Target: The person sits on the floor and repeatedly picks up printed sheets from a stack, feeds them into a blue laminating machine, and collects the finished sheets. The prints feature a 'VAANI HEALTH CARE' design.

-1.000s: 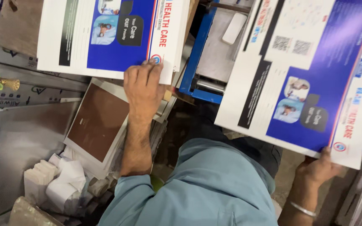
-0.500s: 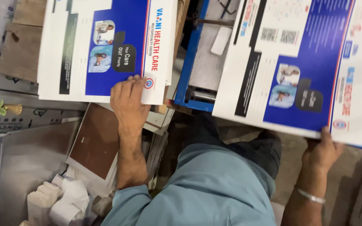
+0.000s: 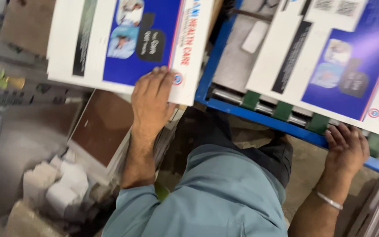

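Cluttered print-shop floor, stacks and scrap all round. Since a second ago I see the right sheet [image 3: 330, 66] has gone from lifted in the air to lying across the blue machine frame [image 3: 259, 116] and its green rollers [image 3: 281, 112]; my right hand [image 3: 346, 151] now grips its near edge, fingers curled over, thumb hidden. Left hand [image 3: 152, 98] lies flat, fingers spread, pressing the near corner of the left printed sheet [image 3: 123, 44], which sits on a pile by a brown board [image 3: 104, 127]; that sheet has barely shifted. My read: right sheet is being fed or squared onto the machine, left one merely steadied. White paper offcuts [image 3: 58, 188] lie lower left, untouched.
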